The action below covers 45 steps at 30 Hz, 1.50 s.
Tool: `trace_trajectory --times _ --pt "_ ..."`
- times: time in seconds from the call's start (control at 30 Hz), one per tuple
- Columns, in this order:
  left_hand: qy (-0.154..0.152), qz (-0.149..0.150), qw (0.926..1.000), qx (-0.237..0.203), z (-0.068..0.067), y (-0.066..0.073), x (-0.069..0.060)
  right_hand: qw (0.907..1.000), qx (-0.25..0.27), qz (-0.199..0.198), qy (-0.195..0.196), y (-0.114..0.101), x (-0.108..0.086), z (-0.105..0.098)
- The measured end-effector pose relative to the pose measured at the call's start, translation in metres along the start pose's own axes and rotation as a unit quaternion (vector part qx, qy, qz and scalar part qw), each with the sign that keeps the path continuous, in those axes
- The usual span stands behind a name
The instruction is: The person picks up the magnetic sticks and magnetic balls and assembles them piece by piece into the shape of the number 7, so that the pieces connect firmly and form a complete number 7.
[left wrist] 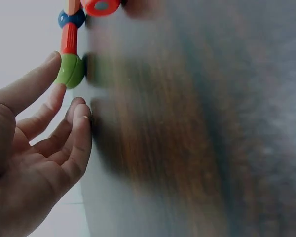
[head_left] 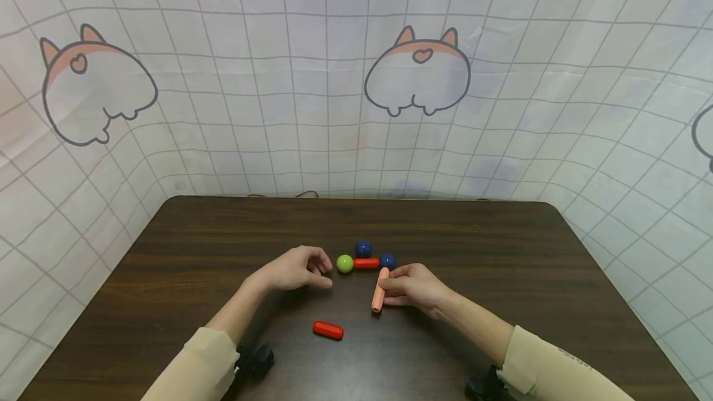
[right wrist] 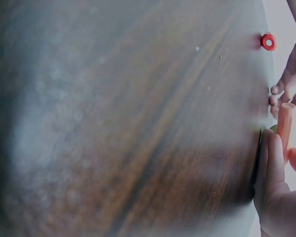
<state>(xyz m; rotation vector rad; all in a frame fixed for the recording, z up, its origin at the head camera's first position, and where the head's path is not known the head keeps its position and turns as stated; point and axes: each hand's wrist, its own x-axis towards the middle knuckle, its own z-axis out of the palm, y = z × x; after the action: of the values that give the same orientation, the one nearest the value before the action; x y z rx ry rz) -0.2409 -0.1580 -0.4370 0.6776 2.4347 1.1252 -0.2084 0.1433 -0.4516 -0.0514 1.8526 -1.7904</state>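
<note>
Between thumb and fingers my right hand (head_left: pixel 418 289) pinches an orange-pink rod (head_left: pixel 380 290), its far end close to a dark blue ball (head_left: pixel 387 261). A short red rod (head_left: pixel 366 263) lies between that ball and a green ball (head_left: pixel 345 263), forming a row. My left hand (head_left: pixel 298 268) hovers just left of the green ball, fingers loosely bent and holding nothing. In the left wrist view the green ball (left wrist: pixel 70 71) appears beyond the thumb and index finger; contact is not visible from the head view. The orange-pink rod (right wrist: pixel 285 126) also shows in the right wrist view.
A second dark blue ball (head_left: pixel 363 249) sits behind the red rod of the row. Nearer the front, a loose red rod (head_left: pixel 328 330) lies on the dark wooden table (head_left: pixel 223 228). A white gridded cloth (head_left: pixel 312 79) hangs behind the table.
</note>
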Motion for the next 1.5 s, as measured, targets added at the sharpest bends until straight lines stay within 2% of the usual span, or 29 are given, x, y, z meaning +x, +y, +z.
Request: trace_trajectory --times 0.4,0.73,0.8,0.97,1.03,1.23,1.33,1.5 --pt "-0.054 0.009 0.9984 0.014 0.011 0.016 -0.022 1.0000 0.000 -0.001 -0.003 0.000 0.000 0.001" --pt "-0.084 0.021 0.9961 0.018 0.021 0.029 -0.032 1.0000 -0.002 0.001 -0.001 0.000 -0.001 0.001" --pt "-0.094 0.030 0.9949 0.019 0.023 0.027 -0.032 1.0000 -0.001 0.001 -0.001 0.000 -0.002 0.001" --pt "-0.109 0.068 0.9906 0.046 0.033 -0.001 -0.022 1.0000 0.004 0.002 -0.003 -0.001 -0.004 0.001" --pt "-0.109 0.076 0.9891 0.062 0.037 -0.005 -0.021 1.0000 0.006 0.002 -0.005 -0.002 -0.005 0.002" --pt "-0.109 0.056 0.9908 0.058 0.038 0.031 -0.032 0.9999 0.007 0.000 -0.008 -0.004 -0.006 0.003" --pt "-0.104 0.051 0.9912 0.063 0.039 0.038 -0.034 1.0000 0.006 -0.002 -0.008 -0.004 -0.007 0.003" --pt "-0.104 0.056 0.9901 0.076 0.041 0.042 -0.034 1.0000 0.003 -0.001 -0.005 -0.003 -0.005 0.003"
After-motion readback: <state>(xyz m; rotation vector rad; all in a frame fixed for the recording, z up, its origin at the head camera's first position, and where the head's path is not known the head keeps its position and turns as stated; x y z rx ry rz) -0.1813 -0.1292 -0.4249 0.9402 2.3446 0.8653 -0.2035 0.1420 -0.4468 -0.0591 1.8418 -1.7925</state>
